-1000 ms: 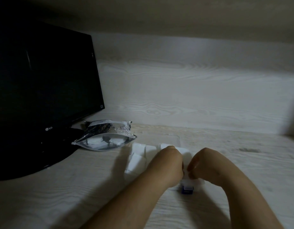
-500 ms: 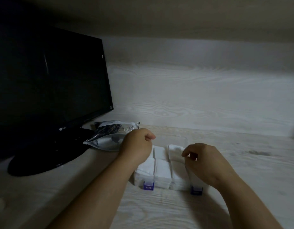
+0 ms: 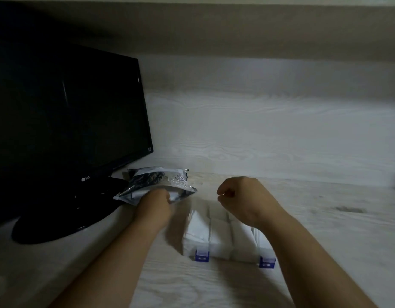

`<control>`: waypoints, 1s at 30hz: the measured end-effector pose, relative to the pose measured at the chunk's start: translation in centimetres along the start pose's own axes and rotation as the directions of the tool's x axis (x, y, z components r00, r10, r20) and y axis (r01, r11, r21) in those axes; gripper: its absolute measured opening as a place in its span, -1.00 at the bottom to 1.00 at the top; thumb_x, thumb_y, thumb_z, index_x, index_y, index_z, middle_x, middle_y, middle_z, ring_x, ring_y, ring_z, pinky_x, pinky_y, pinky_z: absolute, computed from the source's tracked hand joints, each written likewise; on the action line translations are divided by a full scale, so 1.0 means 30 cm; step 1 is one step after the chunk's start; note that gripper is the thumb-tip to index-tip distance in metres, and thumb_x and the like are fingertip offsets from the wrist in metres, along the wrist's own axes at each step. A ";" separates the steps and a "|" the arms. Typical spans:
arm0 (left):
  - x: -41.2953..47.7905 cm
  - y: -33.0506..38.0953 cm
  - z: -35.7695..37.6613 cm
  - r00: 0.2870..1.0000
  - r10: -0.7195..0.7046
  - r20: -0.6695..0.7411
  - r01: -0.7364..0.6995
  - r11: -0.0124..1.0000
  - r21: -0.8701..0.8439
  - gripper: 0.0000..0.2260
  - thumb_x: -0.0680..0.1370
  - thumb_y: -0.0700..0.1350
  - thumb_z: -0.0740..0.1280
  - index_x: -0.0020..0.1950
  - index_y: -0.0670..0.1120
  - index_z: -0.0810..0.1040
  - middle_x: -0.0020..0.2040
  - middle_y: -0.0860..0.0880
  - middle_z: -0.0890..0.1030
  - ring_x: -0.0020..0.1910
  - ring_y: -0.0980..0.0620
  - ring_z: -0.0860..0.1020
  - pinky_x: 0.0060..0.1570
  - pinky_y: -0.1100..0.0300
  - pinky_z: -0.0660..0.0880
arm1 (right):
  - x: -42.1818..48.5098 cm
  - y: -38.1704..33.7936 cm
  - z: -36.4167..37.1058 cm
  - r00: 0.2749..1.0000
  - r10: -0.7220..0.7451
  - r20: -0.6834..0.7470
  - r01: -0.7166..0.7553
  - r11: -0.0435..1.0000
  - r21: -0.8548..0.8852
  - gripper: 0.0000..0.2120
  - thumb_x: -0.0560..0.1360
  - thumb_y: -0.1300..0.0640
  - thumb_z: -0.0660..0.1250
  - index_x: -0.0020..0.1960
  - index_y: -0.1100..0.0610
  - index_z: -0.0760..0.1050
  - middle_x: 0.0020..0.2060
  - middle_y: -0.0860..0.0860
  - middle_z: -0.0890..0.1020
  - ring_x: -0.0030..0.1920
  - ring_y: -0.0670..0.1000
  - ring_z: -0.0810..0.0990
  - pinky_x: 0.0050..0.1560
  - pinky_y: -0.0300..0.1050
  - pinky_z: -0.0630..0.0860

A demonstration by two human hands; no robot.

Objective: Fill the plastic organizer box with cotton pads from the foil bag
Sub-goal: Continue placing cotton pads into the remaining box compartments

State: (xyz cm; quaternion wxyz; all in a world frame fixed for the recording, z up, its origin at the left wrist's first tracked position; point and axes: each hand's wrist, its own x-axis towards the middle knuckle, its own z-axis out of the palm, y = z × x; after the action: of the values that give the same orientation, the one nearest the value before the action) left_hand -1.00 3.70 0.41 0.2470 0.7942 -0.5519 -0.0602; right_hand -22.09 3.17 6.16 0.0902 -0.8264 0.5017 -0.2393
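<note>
Lying on the pale wooden counter (image 3: pixel 352 236), the clear plastic organizer box (image 3: pixel 223 252) is seen near the front edge, with two blue latches (image 3: pixel 202 256) on its near side. Its compartments are filled with white cotton pads (image 3: pixel 197 225), which are stacked in rows. The foil bag (image 3: pixel 165 181) is placed just behind the box and to its left, beside the round foot of a black LG monitor (image 3: pixel 65 121). The left hand (image 3: pixel 154 204) is laid at the mouth of the bag and touches it. Its fingers are hidden by the back of the hand, so it cannot be told whether the grip is pinching anything. The right hand (image 3: pixel 243 196) is held above the far part of the box, apart from it. Its grip is pressed together: the fingers are curled inward, and nothing is seen between them.
</note>
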 end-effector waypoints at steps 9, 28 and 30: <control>0.010 -0.030 0.020 0.999 0.044 -0.032 -0.041 0.995 0.086 -0.67 0.55 -0.16 0.27 0.31 0.00 0.52 0.30 -0.06 0.55 0.29 -0.07 0.49 0.23 0.13 0.42 | -0.036 0.052 0.056 0.998 -0.013 -0.054 0.017 0.996 0.083 -0.80 0.53 0.12 0.31 0.12 0.00 0.63 0.05 -0.09 0.65 0.03 -0.10 0.59 0.04 -0.31 0.47; -0.018 -0.015 0.032 0.984 0.178 0.007 -0.177 0.980 0.092 -0.63 0.51 -0.30 0.22 0.29 -0.10 0.54 0.30 -0.10 0.53 0.29 -0.09 0.49 0.27 0.12 0.41 | -0.043 0.050 0.050 0.997 0.020 -0.077 -0.009 0.991 0.134 -0.80 0.53 0.12 0.32 0.11 -0.01 0.63 -0.07 -0.11 0.63 -0.05 -0.11 0.61 -0.01 -0.30 0.47; -0.022 -0.010 0.026 0.984 0.177 -0.018 -0.174 0.977 0.123 -0.65 0.52 -0.28 0.23 0.28 -0.10 0.54 0.29 -0.10 0.54 0.28 -0.10 0.50 0.26 0.10 0.43 | -0.043 0.049 0.050 0.996 0.019 -0.082 -0.009 0.991 0.131 -0.80 0.53 0.12 0.32 0.12 -0.01 0.63 -0.02 -0.11 0.64 -0.03 -0.11 0.60 0.01 -0.30 0.48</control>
State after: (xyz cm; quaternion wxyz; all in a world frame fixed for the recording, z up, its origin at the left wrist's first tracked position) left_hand -1.27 4.12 -0.52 0.2107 0.7566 -0.6189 0.0067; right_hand -23.02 3.45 3.89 0.1250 -0.8045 0.4940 -0.3050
